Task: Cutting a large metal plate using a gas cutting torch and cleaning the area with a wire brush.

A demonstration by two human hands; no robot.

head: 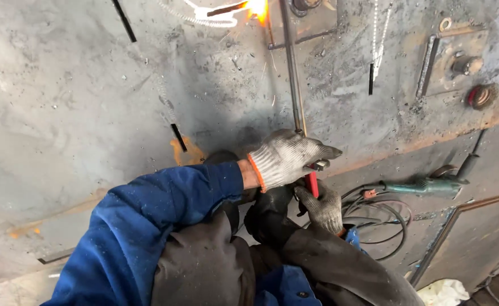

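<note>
Both gloved hands — left hand [286, 158], right hand [322, 207] — grip a red-handled tool [313, 180] at a long rod [292, 68]; an angle grinder [425, 187] and cables [382, 218] lie nearby.

1. At your three o'clock an angle grinder [425, 187] with a green body lies on the steel plate [79, 102].
2. Just below it, at four o'clock, black cables [382, 218] lie coiled.
3. At two o'clock you see a wire cup brush [483, 95] beside a rusty bracket [456, 59].
4. At five o'clock a white rag [443, 292] lies crumpled.
5. At nine o'clock narrow slots [178, 137] cut through the plate.
</note>
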